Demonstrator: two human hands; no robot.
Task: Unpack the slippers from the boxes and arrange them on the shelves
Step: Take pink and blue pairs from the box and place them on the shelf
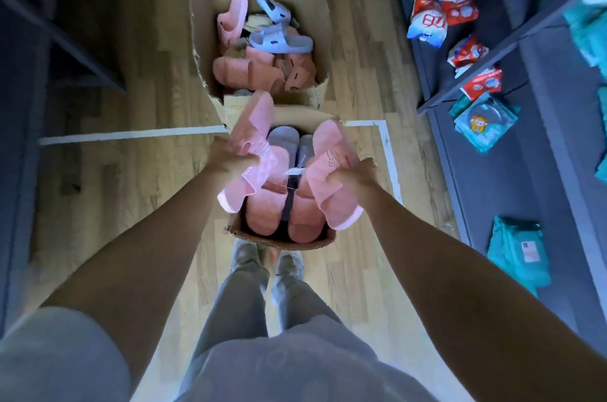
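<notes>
**Step in hand: pink pair lifted, not yet shelved**

1. Grasp. My left hand (pixel 230 161) is clenched round the left slipper (pixel 253 132). My right hand (pixel 356 175) is clenched round the right slipper (pixel 331 155). Both slippers hang toe-up just above the near box (pixel 282 243), which sits directly below the hands.
2. Appearance. The slippers are pink with a fuzzy-looking upper, a paler sole edge and a small mark on the strap. A tag (pixel 293 171) on a thin cord hangs between the hands. I judge that it ties the pair together, so the slippers may not separate far.
3. Stage. This is early unpacking. More pink and grey slippers fill the near box, and the far box (pixel 308 0) beyond the hands.
4. Next move. Carry the pair to the shelf (pixel 492 73), right of my right hand. It holds packets (pixel 423 17), so I must find a bare stretch and set the pair down side by side.
</notes>
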